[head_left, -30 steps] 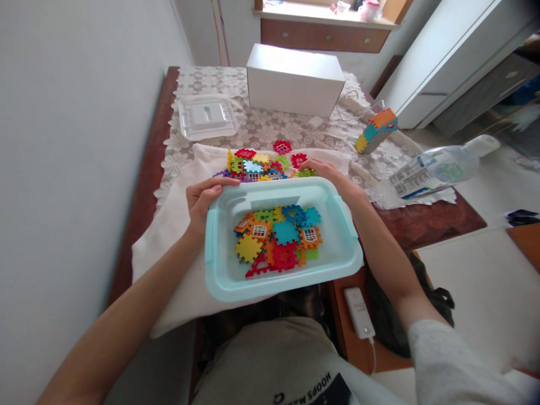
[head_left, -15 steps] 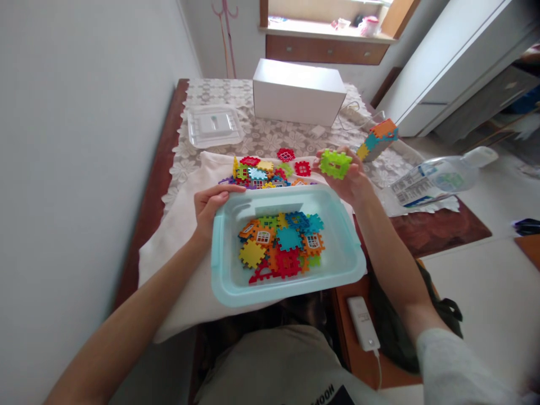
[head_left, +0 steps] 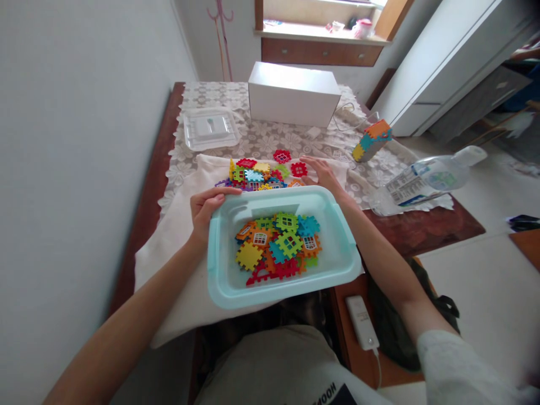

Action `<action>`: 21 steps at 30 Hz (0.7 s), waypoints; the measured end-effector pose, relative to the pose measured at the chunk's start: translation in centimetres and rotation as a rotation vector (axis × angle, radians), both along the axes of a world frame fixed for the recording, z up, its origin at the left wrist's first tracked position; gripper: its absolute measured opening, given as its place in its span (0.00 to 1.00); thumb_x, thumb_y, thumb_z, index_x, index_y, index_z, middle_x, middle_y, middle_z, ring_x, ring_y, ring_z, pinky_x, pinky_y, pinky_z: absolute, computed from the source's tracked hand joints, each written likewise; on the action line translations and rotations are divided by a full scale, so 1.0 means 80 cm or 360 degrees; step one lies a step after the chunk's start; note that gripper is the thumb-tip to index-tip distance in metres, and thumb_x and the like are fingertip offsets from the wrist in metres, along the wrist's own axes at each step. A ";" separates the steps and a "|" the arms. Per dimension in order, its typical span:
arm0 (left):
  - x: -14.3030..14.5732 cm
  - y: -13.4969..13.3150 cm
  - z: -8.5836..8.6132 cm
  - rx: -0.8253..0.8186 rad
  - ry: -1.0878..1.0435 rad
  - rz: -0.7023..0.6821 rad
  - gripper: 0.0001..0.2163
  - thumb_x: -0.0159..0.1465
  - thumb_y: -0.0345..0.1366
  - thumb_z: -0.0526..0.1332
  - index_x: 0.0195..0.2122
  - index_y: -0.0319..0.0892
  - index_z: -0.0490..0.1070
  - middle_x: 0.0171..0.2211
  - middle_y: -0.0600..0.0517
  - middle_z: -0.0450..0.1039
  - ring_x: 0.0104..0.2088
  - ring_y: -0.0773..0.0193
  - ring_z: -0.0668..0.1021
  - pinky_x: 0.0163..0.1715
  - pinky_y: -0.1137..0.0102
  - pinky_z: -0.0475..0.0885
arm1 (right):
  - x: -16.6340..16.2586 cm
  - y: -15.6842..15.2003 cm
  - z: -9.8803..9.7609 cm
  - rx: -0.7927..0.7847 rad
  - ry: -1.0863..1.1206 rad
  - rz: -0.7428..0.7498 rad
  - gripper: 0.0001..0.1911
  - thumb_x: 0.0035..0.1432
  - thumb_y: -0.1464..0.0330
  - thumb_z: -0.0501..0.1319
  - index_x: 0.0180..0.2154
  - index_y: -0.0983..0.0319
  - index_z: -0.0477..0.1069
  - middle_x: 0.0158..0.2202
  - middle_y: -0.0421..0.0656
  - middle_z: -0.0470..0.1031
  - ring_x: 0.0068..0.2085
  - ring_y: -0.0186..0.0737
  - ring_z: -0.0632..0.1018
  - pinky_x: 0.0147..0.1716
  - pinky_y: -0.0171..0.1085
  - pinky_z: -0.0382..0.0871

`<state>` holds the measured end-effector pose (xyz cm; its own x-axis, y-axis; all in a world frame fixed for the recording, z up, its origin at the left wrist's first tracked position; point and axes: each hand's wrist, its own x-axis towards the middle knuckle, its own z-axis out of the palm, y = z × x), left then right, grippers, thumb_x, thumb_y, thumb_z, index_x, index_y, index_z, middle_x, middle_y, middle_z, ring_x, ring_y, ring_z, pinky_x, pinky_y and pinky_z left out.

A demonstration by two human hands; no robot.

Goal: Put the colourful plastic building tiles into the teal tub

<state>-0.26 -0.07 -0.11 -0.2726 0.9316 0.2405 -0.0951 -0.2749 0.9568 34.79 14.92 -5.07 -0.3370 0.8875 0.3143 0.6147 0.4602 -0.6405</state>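
Your left hand grips the far-left corner of the pale blue bin, thumb hooked over the rim and fingers curled behind it. The bin sits nearest you at the bench's edge, resting on a white cloth, and holds a jumble of colourful interlocking tiles, two green ones uppermost. Your right hand lies just beyond the bin's far-right corner, fingers spread flat and open, holding nothing, palm down on the cloth. Just to its left, behind the bin's far rim, lies the loose pile of tiles, with a red tile closest to your fingertips. Farther beyond the bin stand a clear lid and a white box.
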 end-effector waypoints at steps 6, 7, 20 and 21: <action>0.002 0.001 0.004 0.0007 -0.0012 -0.0039 0.12 0.59 0.46 0.75 0.29 0.43 0.94 0.27 0.44 0.86 0.24 0.64 0.75 0.22 0.69 0.66 | 0.005 0.011 -0.013 -0.0072 -0.0333 0.0079 0.18 0.79 0.57 0.73 0.62 0.54 0.91 0.75 0.55 0.88 0.81 0.69 0.81 0.89 0.73 0.63; 0.003 0.001 0.005 0.0008 -0.0022 -0.0043 0.12 0.59 0.46 0.75 0.28 0.43 0.93 0.26 0.44 0.85 0.24 0.64 0.75 0.22 0.70 0.66 | 0.005 0.012 -0.014 -0.0054 -0.0333 0.0069 0.16 0.79 0.56 0.72 0.60 0.53 0.92 0.74 0.55 0.89 0.79 0.70 0.82 0.88 0.72 0.65; 0.006 -0.001 0.007 -0.0013 -0.0013 -0.0016 0.13 0.59 0.47 0.74 0.25 0.44 0.90 0.25 0.46 0.85 0.26 0.63 0.77 0.23 0.71 0.67 | -0.001 0.024 -0.029 -0.0131 -0.0324 -0.0081 0.15 0.76 0.59 0.75 0.59 0.55 0.87 0.70 0.55 0.91 0.75 0.72 0.84 0.77 0.64 0.74; 0.006 -0.002 0.008 -0.0011 -0.0006 -0.0014 0.13 0.59 0.47 0.74 0.25 0.44 0.90 0.25 0.46 0.84 0.25 0.63 0.77 0.23 0.71 0.67 | -0.002 0.023 -0.029 -0.0110 -0.0316 -0.0090 0.15 0.75 0.59 0.76 0.58 0.55 0.88 0.68 0.55 0.92 0.74 0.72 0.84 0.77 0.65 0.74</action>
<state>0.24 -0.20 0.50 -0.2655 0.9356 0.2327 -0.1012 -0.2671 0.9583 34.63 16.78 -7.35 -0.3350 0.9240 0.1844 0.7557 0.3804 -0.5331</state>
